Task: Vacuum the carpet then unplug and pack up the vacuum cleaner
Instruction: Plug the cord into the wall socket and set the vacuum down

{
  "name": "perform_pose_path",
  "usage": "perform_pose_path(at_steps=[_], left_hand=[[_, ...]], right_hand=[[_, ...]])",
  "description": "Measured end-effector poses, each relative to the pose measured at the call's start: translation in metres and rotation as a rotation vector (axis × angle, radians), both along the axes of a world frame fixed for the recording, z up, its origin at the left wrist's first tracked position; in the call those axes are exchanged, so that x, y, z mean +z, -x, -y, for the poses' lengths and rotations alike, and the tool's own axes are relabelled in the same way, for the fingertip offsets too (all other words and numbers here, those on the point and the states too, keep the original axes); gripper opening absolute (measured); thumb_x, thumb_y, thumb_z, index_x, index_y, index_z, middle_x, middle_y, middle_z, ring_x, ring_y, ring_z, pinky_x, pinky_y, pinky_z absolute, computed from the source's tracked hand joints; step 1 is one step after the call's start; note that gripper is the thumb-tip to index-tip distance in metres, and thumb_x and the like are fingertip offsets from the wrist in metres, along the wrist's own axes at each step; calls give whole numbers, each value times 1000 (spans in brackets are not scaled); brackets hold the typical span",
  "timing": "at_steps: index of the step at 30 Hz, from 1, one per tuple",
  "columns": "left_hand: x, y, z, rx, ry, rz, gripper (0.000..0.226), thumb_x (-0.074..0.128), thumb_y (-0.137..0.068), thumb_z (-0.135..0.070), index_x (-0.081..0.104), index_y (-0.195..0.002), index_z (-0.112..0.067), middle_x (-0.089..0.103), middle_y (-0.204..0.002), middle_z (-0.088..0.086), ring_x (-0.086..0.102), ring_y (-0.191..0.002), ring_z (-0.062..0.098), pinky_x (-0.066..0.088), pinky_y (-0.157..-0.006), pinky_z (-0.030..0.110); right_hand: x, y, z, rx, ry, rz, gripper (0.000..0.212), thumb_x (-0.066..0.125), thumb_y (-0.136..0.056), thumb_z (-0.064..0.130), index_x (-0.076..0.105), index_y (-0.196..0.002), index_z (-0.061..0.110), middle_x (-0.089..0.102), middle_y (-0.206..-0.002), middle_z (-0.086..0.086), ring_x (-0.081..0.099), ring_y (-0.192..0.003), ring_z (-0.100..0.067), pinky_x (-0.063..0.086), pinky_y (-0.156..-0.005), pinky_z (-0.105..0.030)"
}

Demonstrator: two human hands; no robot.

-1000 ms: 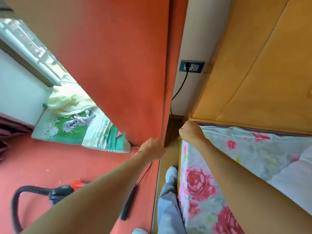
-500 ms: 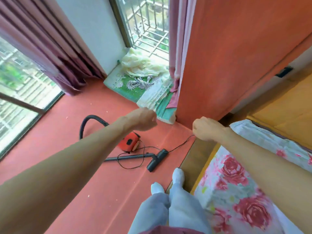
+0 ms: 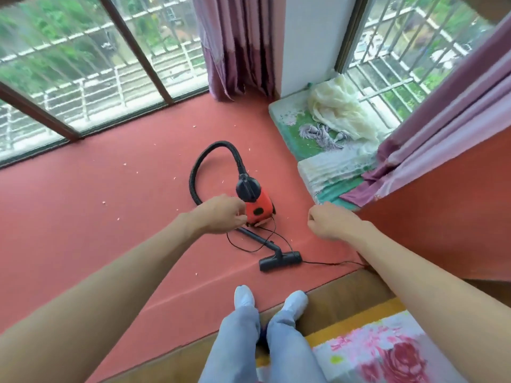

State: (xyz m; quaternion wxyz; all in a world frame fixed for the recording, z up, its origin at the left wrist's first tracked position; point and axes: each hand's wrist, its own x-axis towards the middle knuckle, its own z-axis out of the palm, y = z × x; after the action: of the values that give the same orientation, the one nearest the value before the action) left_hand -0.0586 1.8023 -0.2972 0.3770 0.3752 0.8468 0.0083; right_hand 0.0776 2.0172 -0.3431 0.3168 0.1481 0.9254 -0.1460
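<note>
A small red vacuum cleaner [image 3: 258, 208] sits on the red carpet [image 3: 110, 217], with its black hose [image 3: 199, 167] looping up and to the left. Its black wand ends in a floor nozzle [image 3: 280, 261] near my feet. A thin black cord [image 3: 331, 263] runs from the vacuum across the carpet to the right. My left hand [image 3: 221, 214] hovers in front of the vacuum's left side with its fingers curled and nothing in it. My right hand [image 3: 329, 221] is a loose fist right of the vacuum, also holding nothing.
Small crumbs dot the carpet. A green mat with a cream cloth [image 3: 337, 111] lies by the right window. Purple curtains [image 3: 237, 42] hang in the corner. A red wall [image 3: 442, 217] stands to the right, and a floral bed cover [image 3: 387, 352] lies at the lower right.
My view has swung left from the wall socket and bed to the carpet and windows. The vacuum is now in the middle of the view. Both hands stay curled.
</note>
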Motion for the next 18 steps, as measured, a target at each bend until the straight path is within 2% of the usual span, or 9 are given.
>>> perform_pose_path(at_steps=[4, 10, 18], left_hand=[[-7, 22, 45, 79, 10, -7, 24, 49, -95, -21, 68, -95, -6, 72, -95, 9, 62, -89, 28, 51, -78, 36], [-13, 66, 94, 109, -31, -36, 23, 47, -95, -21, 67, -97, -10, 70, -98, 9, 53, -80, 23, 37, -68, 28], [-20, 158, 149, 45, -55, 0, 22, 48, -95, -22, 67, -93, -10, 69, -95, 9, 61, -89, 30, 51, -77, 35]], right_hand=[[-1, 44, 32, 111, -6, -19, 26, 40, -90, 21, 63, -98, 12, 67, -108, -13, 63, -93, -31, 54, -82, -39], [2, 102, 90, 175, -22, -6, 24, 41, -92, 19, 62, -97, 11, 67, -107, -16, 62, -93, -33, 47, -74, -35], [-5, 153, 144, 31, -41, 46, 31, 41, -92, 21, 65, -109, 9, 67, -112, -16, 63, -100, -33, 51, -87, -40]])
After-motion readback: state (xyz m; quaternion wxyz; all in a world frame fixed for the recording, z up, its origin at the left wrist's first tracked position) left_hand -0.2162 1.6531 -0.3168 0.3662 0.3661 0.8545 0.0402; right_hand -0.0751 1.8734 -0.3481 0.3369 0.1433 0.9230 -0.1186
